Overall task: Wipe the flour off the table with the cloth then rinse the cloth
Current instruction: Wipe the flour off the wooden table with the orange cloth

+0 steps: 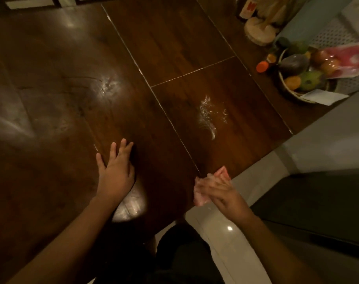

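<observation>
A patch of white flour (pixel 210 115) streaks the dark wooden table (pixel 174 48) right of its middle seam. My right hand (pixel 223 196) holds a bunched pink cloth (pixel 203 193) at the table's near edge, below the flour and apart from it. The cloth sticks out past my fingers towards the table. My left hand (pixel 115 171) rests flat on the tabletop with its fingers spread, well left of the flour.
A bowl of fruit (pixel 301 78) stands at the table's right end, with a pink bag, a paper slip and an orange-capped bottle (pixel 263 66) beside it. A wooden stand (pixel 258 30) and a bottle sit behind. Pale floor tiles (pixel 231 228) lie to the right of the table.
</observation>
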